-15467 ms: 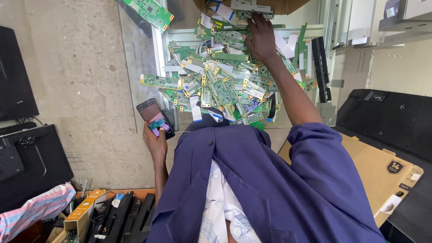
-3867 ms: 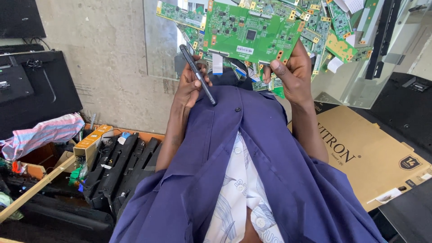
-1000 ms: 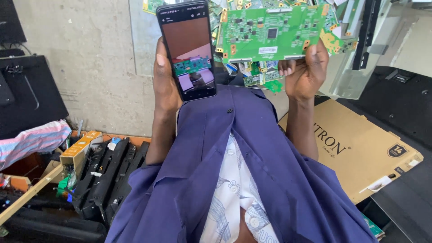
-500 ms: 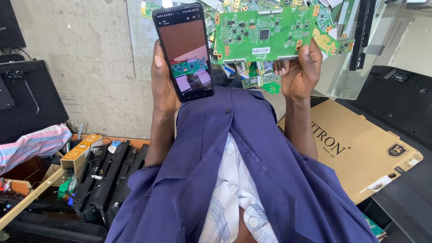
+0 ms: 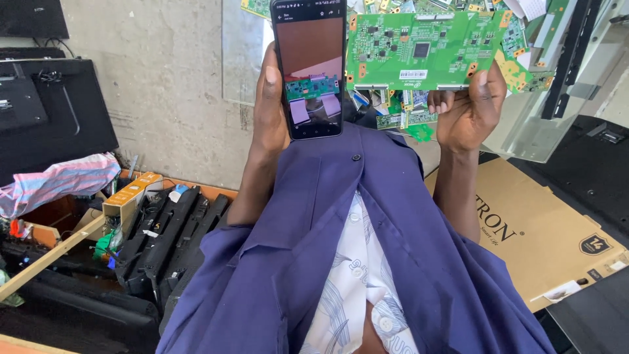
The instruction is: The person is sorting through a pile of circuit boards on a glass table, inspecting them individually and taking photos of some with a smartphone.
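Note:
My left hand holds a black smartphone upright, its screen facing me and showing a picture of a green board. My right hand grips the lower right edge of a long green circuit board, held flat and level beside the phone. Behind both lies a heap of several more green circuit boards, partly hidden by the held board. My blue jacket and white patterned shirt fill the lower middle of the view.
A brown cardboard sheet lies at the right, with black panels past it. At the left are black speaker bars, a wooden strip, a striped cloth and a dark screen panel against a concrete wall.
The phone went from edge-on and low to upright with its screen facing me. The green board came up beside it and stays there; both have barely moved in the last second.

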